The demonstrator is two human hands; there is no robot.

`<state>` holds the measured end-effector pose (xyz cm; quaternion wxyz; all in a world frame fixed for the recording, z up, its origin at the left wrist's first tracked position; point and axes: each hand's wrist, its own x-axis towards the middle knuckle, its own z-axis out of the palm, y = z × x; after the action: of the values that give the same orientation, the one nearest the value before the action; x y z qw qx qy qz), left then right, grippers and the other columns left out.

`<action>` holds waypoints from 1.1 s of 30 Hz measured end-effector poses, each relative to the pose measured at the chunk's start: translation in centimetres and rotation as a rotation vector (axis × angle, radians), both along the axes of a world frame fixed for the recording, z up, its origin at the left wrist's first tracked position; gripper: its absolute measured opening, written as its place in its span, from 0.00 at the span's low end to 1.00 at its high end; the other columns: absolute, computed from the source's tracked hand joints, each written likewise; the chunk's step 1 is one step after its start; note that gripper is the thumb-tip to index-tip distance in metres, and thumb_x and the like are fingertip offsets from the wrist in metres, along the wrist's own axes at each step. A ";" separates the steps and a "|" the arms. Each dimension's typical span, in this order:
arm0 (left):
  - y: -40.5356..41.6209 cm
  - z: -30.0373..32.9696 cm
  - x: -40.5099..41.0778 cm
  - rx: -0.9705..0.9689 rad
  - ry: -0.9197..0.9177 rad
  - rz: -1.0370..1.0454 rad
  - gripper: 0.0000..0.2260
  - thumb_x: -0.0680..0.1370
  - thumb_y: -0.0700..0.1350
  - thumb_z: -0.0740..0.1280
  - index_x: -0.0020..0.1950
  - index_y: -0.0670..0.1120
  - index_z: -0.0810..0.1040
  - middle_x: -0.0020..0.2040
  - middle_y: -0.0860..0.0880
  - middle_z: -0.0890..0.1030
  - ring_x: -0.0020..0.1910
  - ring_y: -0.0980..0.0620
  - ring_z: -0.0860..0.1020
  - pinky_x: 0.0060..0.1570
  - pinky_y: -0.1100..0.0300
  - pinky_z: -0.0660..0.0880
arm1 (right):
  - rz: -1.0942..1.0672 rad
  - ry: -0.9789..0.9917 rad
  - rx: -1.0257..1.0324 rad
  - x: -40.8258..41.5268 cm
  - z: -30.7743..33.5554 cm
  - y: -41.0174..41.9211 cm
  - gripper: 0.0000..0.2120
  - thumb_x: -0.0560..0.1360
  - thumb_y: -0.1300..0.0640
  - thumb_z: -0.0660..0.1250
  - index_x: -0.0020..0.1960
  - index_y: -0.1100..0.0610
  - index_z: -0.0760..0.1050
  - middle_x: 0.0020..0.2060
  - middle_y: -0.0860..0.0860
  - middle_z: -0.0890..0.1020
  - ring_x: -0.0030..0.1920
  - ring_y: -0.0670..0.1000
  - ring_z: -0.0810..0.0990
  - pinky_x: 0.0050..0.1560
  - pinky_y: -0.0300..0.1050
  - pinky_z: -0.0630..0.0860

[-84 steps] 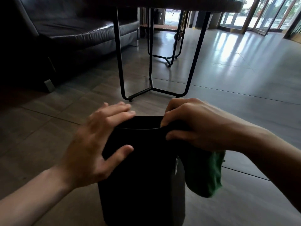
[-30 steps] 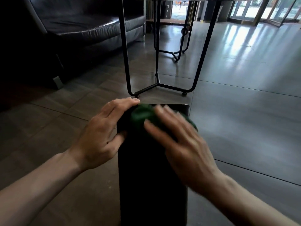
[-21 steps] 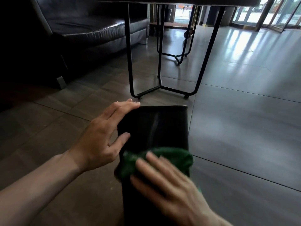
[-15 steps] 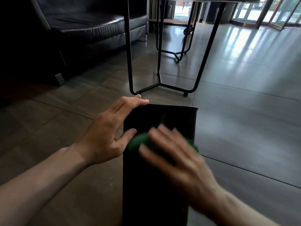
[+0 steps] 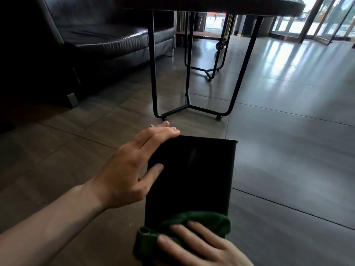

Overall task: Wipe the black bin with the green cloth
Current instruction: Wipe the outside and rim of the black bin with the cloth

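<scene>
the step in hand is judged to be a wiping stroke along the upward-facing side of the tall, smooth, rectangular black plastic bin (image 5: 190, 175). it is done well if the crumpled dark green cloth (image 5: 184, 225) is kept flat under spread fingers, so that pressure is shared across the wad and not put on one fingertip. strokes are best run the full length of the panel, from the bin's far edge to its near end, and overlapped sideways so that the strip along the bin's right edge is not missed. because the panel is glossy and dark, streaks are easily left; a fresh fold of cloth should be turned out when the wad is soiled. the bin must be kept from sliding while it is rubbed.

the left hand (image 5: 132, 169) is laid open against the bin's left side, its fingertips at the bin's far left corner and its thumb on the top panel; nothing is gripped, the bin is only braced. the right hand (image 5: 199, 248) is pressed open and flat on the cloth at the near end of the bin, fingers spread, with the cloth trapped between palm and panel. the cloth bulges out beyond the fingertips and hangs a little past the bin's left edge. the bin is seen on the grey tiled floor (image 5: 288, 150), near the black metal table frame (image 5: 189, 106) beyond its far edge.
</scene>
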<state>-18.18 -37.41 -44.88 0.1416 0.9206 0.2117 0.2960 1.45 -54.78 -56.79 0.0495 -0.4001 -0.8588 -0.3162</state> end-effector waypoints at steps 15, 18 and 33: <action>-0.7 -0.1 0.0 0.003 -0.009 0.015 0.34 0.73 0.35 0.71 0.79 0.45 0.66 0.77 0.52 0.69 0.82 0.54 0.62 0.81 0.52 0.60 | 0.032 0.419 0.113 -0.2 2.9 2.7 0.21 0.83 0.55 0.69 0.75 0.48 0.75 0.77 0.54 0.72 0.77 0.58 0.72 0.72 0.54 0.75; -1.1 0.0 0.3 0.010 -0.021 0.000 0.32 0.74 0.35 0.70 0.77 0.44 0.68 0.76 0.52 0.71 0.82 0.54 0.63 0.81 0.56 0.59 | 0.069 0.365 0.106 0.7 3.7 2.7 0.19 0.84 0.55 0.67 0.74 0.48 0.75 0.75 0.54 0.74 0.76 0.58 0.73 0.71 0.53 0.75; -1.0 0.0 -0.3 0.008 -0.012 0.014 0.31 0.75 0.38 0.72 0.77 0.45 0.68 0.75 0.53 0.72 0.80 0.55 0.65 0.80 0.58 0.61 | 0.069 0.459 0.043 1.5 3.8 2.9 0.23 0.81 0.57 0.70 0.76 0.49 0.74 0.77 0.57 0.73 0.79 0.59 0.69 0.73 0.56 0.74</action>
<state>-18.47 -38.41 -44.87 0.1370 0.9179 0.2158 0.3034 2.95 -51.89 -52.98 0.2630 -0.4308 -0.8312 -0.2331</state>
